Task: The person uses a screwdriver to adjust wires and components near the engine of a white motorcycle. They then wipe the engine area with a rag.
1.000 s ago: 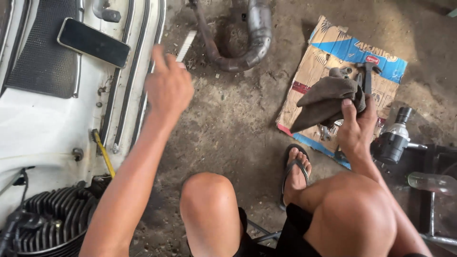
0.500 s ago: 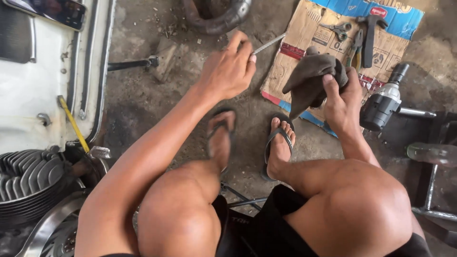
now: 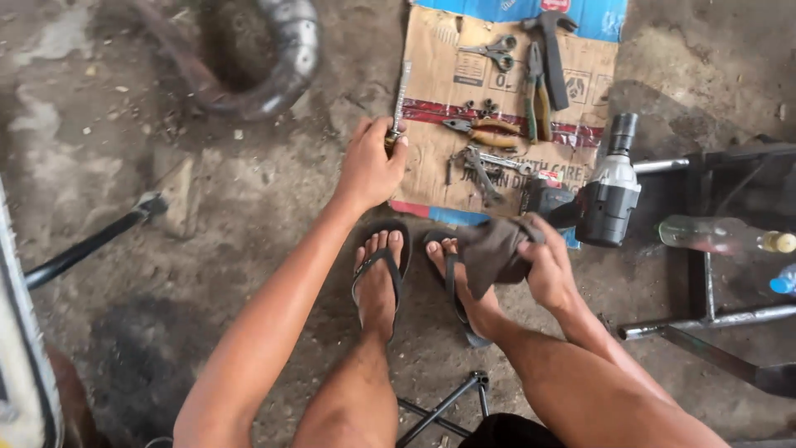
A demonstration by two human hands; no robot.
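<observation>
My left hand (image 3: 371,166) grips the handle end of a long thin metal tool (image 3: 400,95) and rests it on the left edge of a flattened cardboard sheet (image 3: 439,62). My right hand (image 3: 549,270) clutches a dark grey rag (image 3: 493,253) just above my right foot. On the cardboard lie scissors (image 3: 493,51), pliers (image 3: 537,91), orange-handled pliers (image 3: 481,129), a hammer (image 3: 551,58) and a wrench (image 3: 481,170).
A cordless impact driver (image 3: 612,187) lies at the cardboard's right edge. A curved exhaust pipe (image 3: 282,66) rests on the dirt floor at top. A black rod (image 3: 91,241) lies left. A metal frame (image 3: 705,274) with bottles (image 3: 721,236) stands at right.
The view swung away from the motorcycle toward the cardboard. My left hand carried the thin tool to the cardboard's left edge. My right hand lifted the rag off the cardboard and brought it toward my feet.
</observation>
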